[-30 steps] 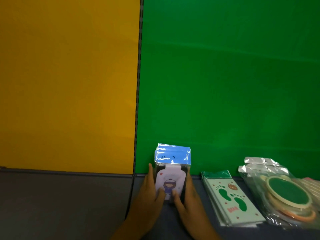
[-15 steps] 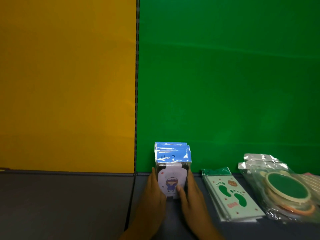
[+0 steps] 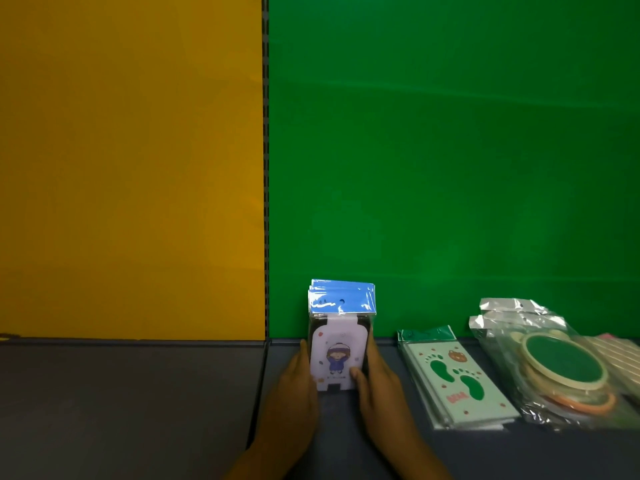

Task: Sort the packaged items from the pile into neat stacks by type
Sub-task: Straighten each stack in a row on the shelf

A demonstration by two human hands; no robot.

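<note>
Both hands bracketed the blue-header pack stack [image 3: 341, 336] at the back of the counter [image 3: 131, 393], against the green panel [image 3: 450, 168]. Left hand [image 3: 298, 382] lay w/ fingers straight along the stack's left side; right hand [image 3: 377, 379] pressed the right side, thumb laid across the front card's lower corner. Neither curled round it, more a squeeze from both flanks to square it up.

Risks, as judged: the packs looked slick in their film, headers already a bit offset at top, so uneven pressure or letting go too quickly could've let the top ones slide fwd or fan out. The stack looked tall & narrow vs. its neighbours; a nudge from the right wrist might've tipped it.

Room: the footprint-card stack [image 3: 457, 379] sat near on the right, apart from the hand but not by much; the round-hoop packs [image 3: 554, 368] just beyond it, their film overlapping its edge. To the left, open grey surface past the seam. The panel blocked any push backward, so the way out was toward the person.
</note>
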